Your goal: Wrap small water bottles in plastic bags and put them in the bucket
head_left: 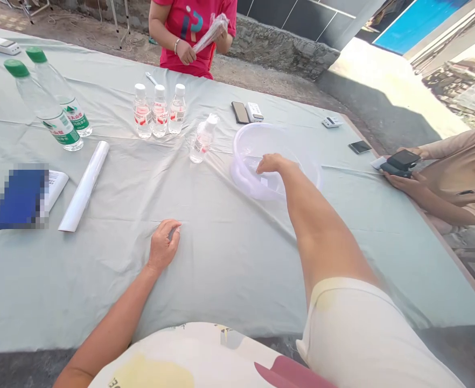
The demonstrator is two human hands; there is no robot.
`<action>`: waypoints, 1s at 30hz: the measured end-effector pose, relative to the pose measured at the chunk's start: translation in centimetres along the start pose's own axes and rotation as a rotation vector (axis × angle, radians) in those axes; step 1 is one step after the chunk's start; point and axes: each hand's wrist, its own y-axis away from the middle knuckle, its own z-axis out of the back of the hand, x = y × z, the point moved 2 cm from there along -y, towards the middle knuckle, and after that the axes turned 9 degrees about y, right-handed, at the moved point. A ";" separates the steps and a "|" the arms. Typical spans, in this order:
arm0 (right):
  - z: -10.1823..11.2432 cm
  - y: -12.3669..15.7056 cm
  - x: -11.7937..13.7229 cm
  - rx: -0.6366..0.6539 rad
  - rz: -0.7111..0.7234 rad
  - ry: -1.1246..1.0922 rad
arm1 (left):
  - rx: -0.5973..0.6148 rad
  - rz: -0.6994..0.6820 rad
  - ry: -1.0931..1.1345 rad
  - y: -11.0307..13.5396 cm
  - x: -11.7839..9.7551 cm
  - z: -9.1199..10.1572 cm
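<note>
My right hand (270,163) reaches out over the near rim of a clear plastic bowl (298,148), its fingers curled down over the rim. My left hand (163,245) rests on the pale green tablecloth (221,258), fingers loosely curled with nothing in them. A small clear bottle with a red label (202,139) stands just left of the bowl. Three more small bottles (159,110) stand in a row farther back.
Two large green-capped bottles (55,102) stand at the left, with a white roll (84,185) and a blue booklet (21,198). A phone (240,112) and remote lie behind the bowl. A person in red (193,27) stands opposite holding plastic; another person's hands (407,178) hold a phone at the right.
</note>
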 end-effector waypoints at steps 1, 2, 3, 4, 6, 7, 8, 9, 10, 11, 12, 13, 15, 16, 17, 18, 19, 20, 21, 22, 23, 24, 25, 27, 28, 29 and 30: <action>0.0 0.7 -0.8 0.043 -0.047 -0.016 | 0.002 0.004 0.001 0.0 0.0 0.0; 0.1 1.3 -1.3 0.080 -0.091 -0.023 | 0.003 0.006 0.003 0.0 -0.1 0.0; 0.3 1.8 -1.7 0.105 -0.128 -0.028 | 0.002 0.007 0.005 0.0 -0.1 0.0; 0.7 2.2 -1.8 0.115 -0.151 -0.039 | 0.000 0.007 0.008 0.0 -0.2 0.1; 2.0 2.9 -1.5 0.096 -0.172 -0.058 | -0.005 0.005 0.011 0.0 -0.3 0.1; 2.8 3.4 -1.1 0.065 -0.170 -0.084 | -0.007 0.004 0.013 0.0 -0.3 0.1; 3.7 4.2 -0.5 0.029 -0.164 -0.148 | -0.006 0.007 0.017 0.0 -0.3 0.1; 4.5 5.2 0.2 0.005 -0.154 -0.258 | -0.006 0.013 0.024 0.0 -0.3 0.2; 5.2 6.6 1.2 0.004 -0.140 -0.405 | -0.006 0.023 0.036 0.0 -0.4 0.2; 5.7 8.4 2.2 0.028 -0.125 -0.577 | -0.010 0.038 0.055 -0.1 -0.5 0.2; 6.1 10.5 3.3 0.088 -0.106 -0.746 | -0.015 0.061 0.083 -0.1 -0.7 0.2; 6.3 12.7 4.5 0.163 -0.091 -0.870 | -0.023 0.090 0.117 -0.1 -1.0 0.1; 6.2 17.5 6.6 0.311 -0.074 -1.012 | -0.043 0.165 0.196 0.0 -2.0 0.0; 5.8 19.7 7.5 0.373 -0.075 -1.066 | -0.045 0.205 0.241 0.1 -2.7 -0.2; 5.3 21.8 8.3 0.426 -0.082 -1.119 | -0.038 0.245 0.288 0.2 -3.5 -0.4; 4.5 23.7 9.0 0.476 -0.095 -1.168 | -0.014 0.283 0.340 0.3 -4.4 -0.7; 3.6 25.5 9.6 0.526 -0.114 -1.209 | 0.029 0.321 0.402 0.5 -5.4 -1.0; 2.5 27.0 10.1 0.569 -0.137 -1.239 | 0.083 0.362 0.469 0.7 -6.2 -1.3; 1.4 28.4 10.5 0.599 -0.163 -1.256 | 0.139 0.404 0.538 1.0 -7.0 -1.7; 0.3 29.6 10.8 0.603 -0.191 -1.265 | 0.187 0.441 0.597 1.3 -7.5 -2.0; -0.8 30.6 11.1 0.587 -0.219 -1.267 | 0.215 0.471 0.640 1.7 -8.0 -2.1; -1.7 31.5 11.3 0.556 -0.247 -1.268 | 0.217 0.491 0.665 2.0 -8.2 -2.2; -2.5 32.3 11.4 0.522 -0.276 -1.271 | 0.196 0.505 0.670 2.4 -8.2 -2.1; -3.7 33.5 11.4 0.487 -0.336 -1.283 | 0.106 0.524 0.648 3.1 -7.7 -1.7; -4.2 33.9 11.2 0.481 -0.365 -1.284 | 0.056 0.535 0.641 3.3 -7.3 -1.4; -4.4 34.2 11.0 0.467 -0.392 -1.275 | 0.007 0.547 0.645 3.6 -6.9 -1.0; -4.6 34.3 10.5 0.442 -0.417 -1.257 | -0.041 0.560 0.656 3.7 -6.5 -0.6</action>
